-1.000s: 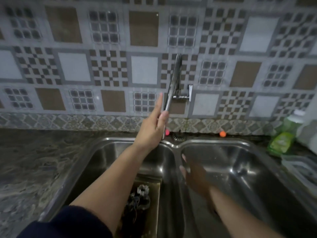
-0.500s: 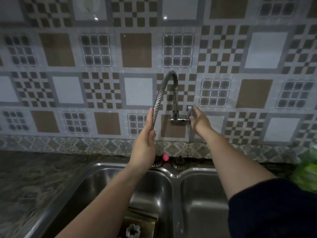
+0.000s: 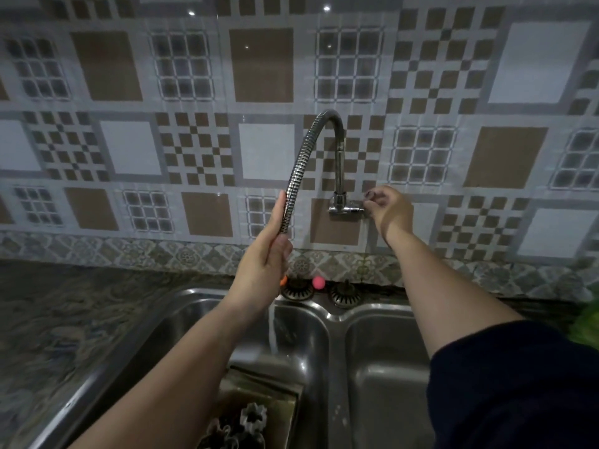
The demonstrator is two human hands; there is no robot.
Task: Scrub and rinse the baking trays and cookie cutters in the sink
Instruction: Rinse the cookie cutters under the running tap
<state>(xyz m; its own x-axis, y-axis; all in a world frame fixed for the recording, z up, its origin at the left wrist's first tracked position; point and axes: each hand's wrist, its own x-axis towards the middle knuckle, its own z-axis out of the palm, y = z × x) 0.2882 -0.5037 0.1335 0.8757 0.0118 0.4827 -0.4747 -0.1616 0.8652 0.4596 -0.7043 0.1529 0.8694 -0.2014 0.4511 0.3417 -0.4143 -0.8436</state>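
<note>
Down in the left basin of the sink (image 3: 327,319), at the bottom edge of the view, a baking tray (image 3: 259,382) lies with a few cookie cutters (image 3: 254,416) resting in it. The tray looks like thin sheet metal: probably light and stiff, and likely slick once wet, so its raised rim seems the surest place to take hold. The cutters are small metal rings with narrow, possibly sharp edges; they would be best pinched by their outer walls, one at a time, since they could easily slip from wet fingers.

Neither hand is on them yet. The left hand (image 3: 262,267) is curled around the lower end of the ribbed, bendy tap hose (image 3: 299,170), with one finger stretched up along it, pointing the outlet at the left basin. A thin stream of water (image 3: 272,328) falls below that hand, landing near the far end of the tray. The right hand (image 3: 387,210) is at the tap body (image 3: 343,207) on the wall, its fingers bent in and pinching the small handle at its side. Two drain strainers (image 3: 296,291) and a pink ball (image 3: 318,282) sit on the ledge behind the basins.
</note>
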